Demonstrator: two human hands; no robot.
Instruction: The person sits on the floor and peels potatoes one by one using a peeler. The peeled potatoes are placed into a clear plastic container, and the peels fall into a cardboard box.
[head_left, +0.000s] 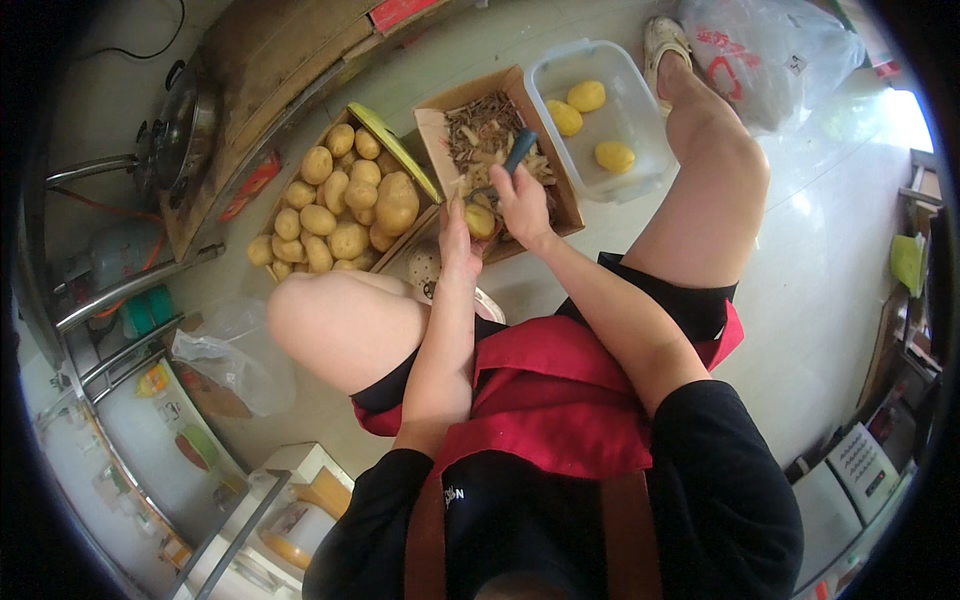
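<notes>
My left hand (462, 238) holds a partly peeled potato (480, 222) over the near edge of a cardboard box (429, 139). In my right hand (523, 202) is a vegetable peeler with a dark handle (519, 150); its head is close to the potato, and whether the blade touches cannot be told. Brown and pale potato peelings (484, 127) lie in the box. Right of it, a clear plastic tub (637, 97) contains three peeled yellow potatoes (585, 96). On the left, another carton with a yellow flap (394, 150) is heaped with unpeeled potatoes (349, 238).
A wooden cabinet (262, 82) and a lidded pan (180, 135) stand at the upper left. A stuffed plastic bag (772, 60) sits beyond my right foot. Another clear bag (240, 360) lies left of my knee. Metal racks (127, 300) line the left side.
</notes>
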